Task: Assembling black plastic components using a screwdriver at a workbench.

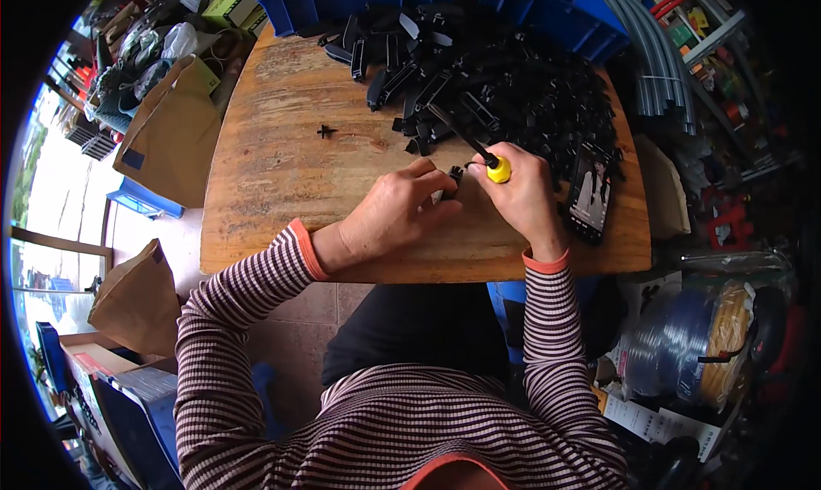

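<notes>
My left hand is closed in a pinch on a small black plastic part, most of which its fingers hide. Close beside it, my right hand grips a screwdriver with a yellow-and-black handle. Its dark shaft slants up and to the left, over the heap and away from the part in my left hand. The right thumb and fingertip also seem to pinch something small and dark near the part; its kind I cannot make out. Beyond both hands spreads a heap of black plastic parts.
On the wooden table lies a small black cross-shaped piece. A phone with a lit screen rests right of my right hand. Blue bins line the far edge. Grey pipes stand at far right, paper bags at left.
</notes>
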Demonstrator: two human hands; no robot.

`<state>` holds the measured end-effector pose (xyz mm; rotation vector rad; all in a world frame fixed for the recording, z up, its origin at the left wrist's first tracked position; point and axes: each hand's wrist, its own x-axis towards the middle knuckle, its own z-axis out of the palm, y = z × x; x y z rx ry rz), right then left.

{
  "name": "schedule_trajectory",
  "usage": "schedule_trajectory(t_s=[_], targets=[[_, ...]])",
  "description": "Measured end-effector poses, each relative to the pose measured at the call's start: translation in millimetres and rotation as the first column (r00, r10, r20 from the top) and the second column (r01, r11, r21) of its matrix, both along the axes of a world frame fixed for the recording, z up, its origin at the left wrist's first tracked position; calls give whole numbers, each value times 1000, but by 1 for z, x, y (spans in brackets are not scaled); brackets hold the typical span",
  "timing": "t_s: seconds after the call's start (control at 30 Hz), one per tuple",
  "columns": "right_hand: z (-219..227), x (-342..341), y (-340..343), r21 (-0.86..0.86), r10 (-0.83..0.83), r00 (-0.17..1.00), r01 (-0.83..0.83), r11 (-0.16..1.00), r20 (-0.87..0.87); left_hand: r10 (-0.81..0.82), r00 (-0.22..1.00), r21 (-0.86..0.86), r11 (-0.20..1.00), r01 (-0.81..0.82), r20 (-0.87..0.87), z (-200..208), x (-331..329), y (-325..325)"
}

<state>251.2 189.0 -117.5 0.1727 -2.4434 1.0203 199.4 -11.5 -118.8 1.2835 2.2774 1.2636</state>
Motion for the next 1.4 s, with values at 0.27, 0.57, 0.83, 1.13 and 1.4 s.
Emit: schedule_trajectory(t_s=[0.27,0.57,0.83,1.13,1.4], targets=[[5,-4,-15,72,33,999,-36,997,40,-248,788,34,946,322,-564,-15,-16,-11],[12,-5,-25,305,28,999,-38,951,36,-293,752,-42,942,334,-591,-17,-11,-9],[14,-11,-12,266,181,951,-248,932,250,-185,615,-15,962,272,-766,-25,-8,-9],[32,-38,-37,-609,126,968,-235,757,-217,-305,696,-91,941,327,-650,-21,-8,-15],[48,-24,0,-448,-121,986,57,892,-114,-292,625,-91,938,334,-724,-16,-16,-7]])
